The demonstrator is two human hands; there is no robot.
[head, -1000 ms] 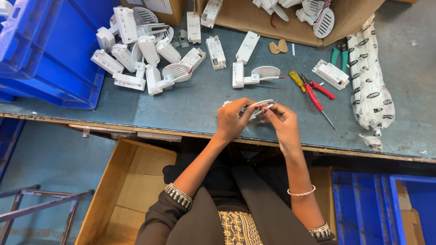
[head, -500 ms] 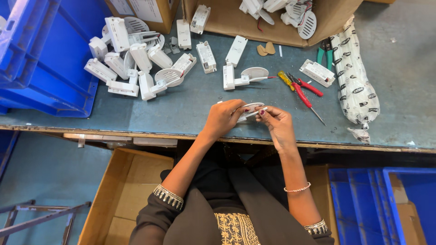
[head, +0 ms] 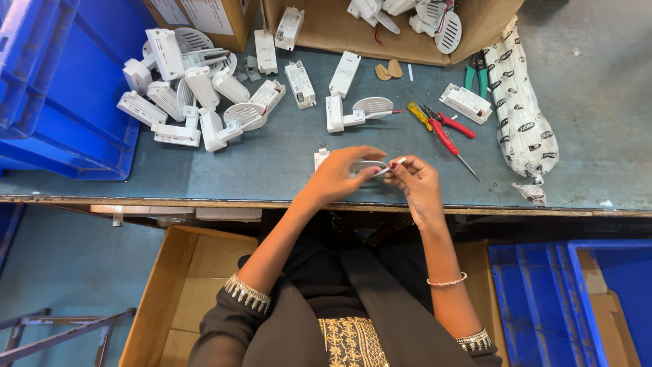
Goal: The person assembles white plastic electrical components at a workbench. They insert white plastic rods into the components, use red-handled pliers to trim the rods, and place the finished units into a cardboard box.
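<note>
Both hands meet at the near edge of the blue-grey workbench [head: 204, 170]. Left hand [head: 336, 178] and right hand [head: 415, 182] pinch one small white light fitting [head: 367, 167] between fingers, closed on it, just above the bench. Just beyond: red-handled pliers [head: 445, 136], yellow-handled screwdriver [head: 420, 115], one assembled white fitting [head: 353, 112]. Farther left, a pile of white fittings [head: 187, 88]. Farthest: cardboard box [head: 380, 30], blue crate [head: 61, 81].
</note>
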